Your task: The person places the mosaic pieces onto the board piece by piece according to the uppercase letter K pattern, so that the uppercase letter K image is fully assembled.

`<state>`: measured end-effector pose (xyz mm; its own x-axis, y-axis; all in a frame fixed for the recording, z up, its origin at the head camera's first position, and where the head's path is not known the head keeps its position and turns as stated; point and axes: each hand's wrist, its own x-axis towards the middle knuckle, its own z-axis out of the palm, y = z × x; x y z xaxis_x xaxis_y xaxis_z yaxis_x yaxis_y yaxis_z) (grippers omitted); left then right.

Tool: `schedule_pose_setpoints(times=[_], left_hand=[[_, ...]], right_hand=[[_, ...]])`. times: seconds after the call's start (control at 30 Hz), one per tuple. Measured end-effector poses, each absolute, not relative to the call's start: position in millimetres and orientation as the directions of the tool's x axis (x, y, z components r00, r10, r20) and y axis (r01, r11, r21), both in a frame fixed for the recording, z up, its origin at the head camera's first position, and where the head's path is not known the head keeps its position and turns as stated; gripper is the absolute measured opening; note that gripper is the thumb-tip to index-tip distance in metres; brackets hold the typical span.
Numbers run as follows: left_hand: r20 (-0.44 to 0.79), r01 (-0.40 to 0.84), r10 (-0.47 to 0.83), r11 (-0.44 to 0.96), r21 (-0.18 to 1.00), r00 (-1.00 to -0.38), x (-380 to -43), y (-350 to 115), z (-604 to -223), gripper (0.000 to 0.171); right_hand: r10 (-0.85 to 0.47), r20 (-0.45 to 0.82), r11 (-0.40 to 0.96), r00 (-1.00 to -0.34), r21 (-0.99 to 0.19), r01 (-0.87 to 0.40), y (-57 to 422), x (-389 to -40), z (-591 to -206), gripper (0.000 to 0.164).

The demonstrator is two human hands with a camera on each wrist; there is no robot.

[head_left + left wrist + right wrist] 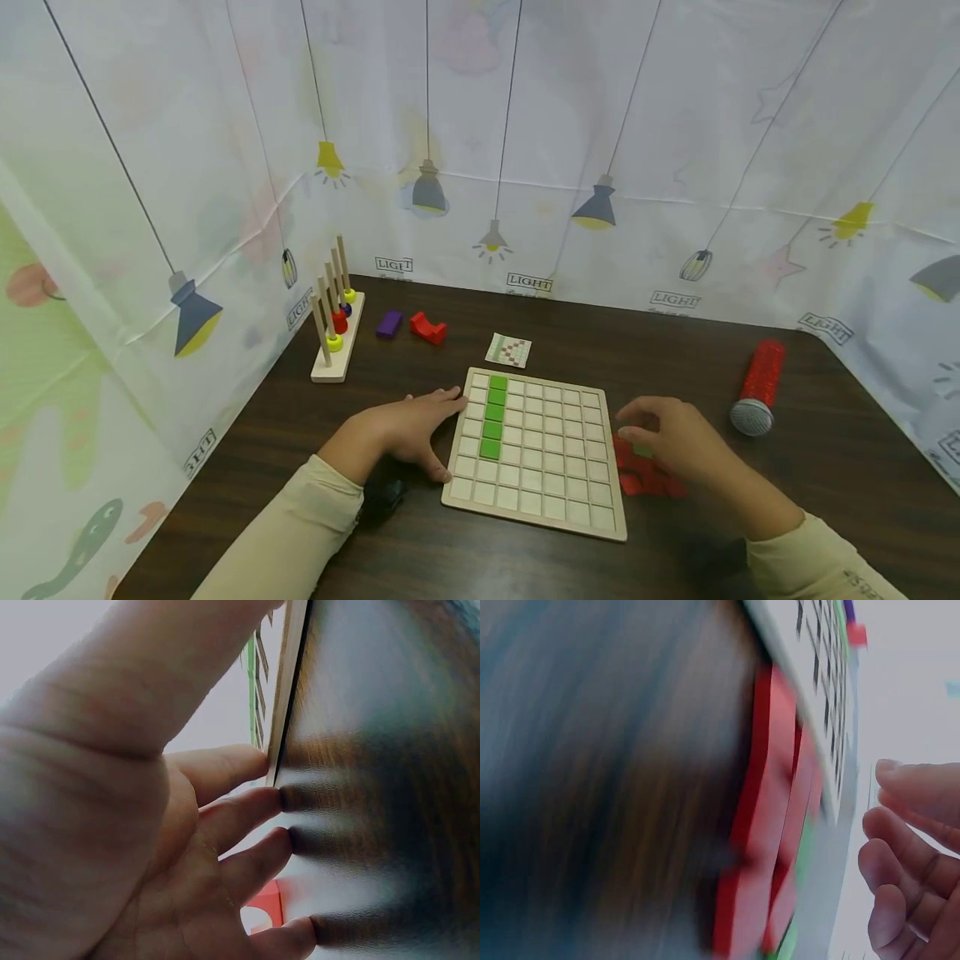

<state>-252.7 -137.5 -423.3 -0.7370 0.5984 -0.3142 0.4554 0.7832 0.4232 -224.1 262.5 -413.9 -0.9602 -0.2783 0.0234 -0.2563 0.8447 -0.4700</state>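
Note:
A square wooden grid board (pixel 530 481) lies on the dark table. Several green square tiles (pixel 495 412) form one column near its left side. My left hand (pixel 408 427) rests against the board's left edge with its fingers and thumb spread; in the left wrist view the fingertips touch the tabletop. Over a pile of red tiles (pixel 632 483), just right of the board, hovers my right hand (pixel 678 437). Its fingers are loosely bent, and no thing shows between them in the right wrist view. A green tile (pixel 642 450) is partly hidden under this hand.
Behind the board lies a small pattern card (pixel 508 351). A red curved block (pixel 428 328) and a purple block (pixel 389 324) lie farther left, near a wooden peg stand (pixel 341 362) with coloured rings. At the right is a red microphone (pixel 762 375). A printed cloth (pixel 480 100) hangs behind.

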Motion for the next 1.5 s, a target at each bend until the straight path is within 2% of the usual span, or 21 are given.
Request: schedule_pose_setpoints(times=[0.23,0.47,0.77,1.0,1.3,1.5], left_hand=[[-0.316,0.452,0.59,0.791,0.412,-0.743,-252.2,-137.9,-422.1,0.111],[-0.317,0.458,0.601,0.782,0.423,-0.734,-251.8,-136.9,-423.3,0.112],[-0.32,0.448,0.591,0.789,0.419,-0.741,-252.6,-137.0,-423.0,0.112],[-0.314,0.459,0.599,0.784,0.419,-0.737,-254.0,-137.2,-425.8,0.112],[-0.317,0.456,0.597,0.785,0.419,-0.737,-254.0,-136.7,-425.7,0.112],[-0.318,0.459,0.599,0.785,0.416,-0.735,-254.4,-137.2,-425.7,0.111]], right_hand=[[-0.203,-0.022,0.902,-0.979,-0.393,-0.178,309.2,-232.0,-417.2,0.033],[-0.232,-0.068,0.903,-0.97,-0.385,-0.189,330.1,-230.4,-419.9,0.038],[-0.216,-0.109,0.904,-0.97,-0.398,-0.156,322.6,-229.5,-416.5,0.021],[-0.188,-0.094,0.901,-0.978,-0.413,-0.134,322.2,-231.8,-418.8,0.022],[-0.145,0.017,0.829,-0.989,-0.544,-0.13,315.0,-236.6,-424.6,0.02],[-0.143,-0.018,0.746,-0.99,-0.66,-0.096,289.6,-239.0,-417.4,0.023]])
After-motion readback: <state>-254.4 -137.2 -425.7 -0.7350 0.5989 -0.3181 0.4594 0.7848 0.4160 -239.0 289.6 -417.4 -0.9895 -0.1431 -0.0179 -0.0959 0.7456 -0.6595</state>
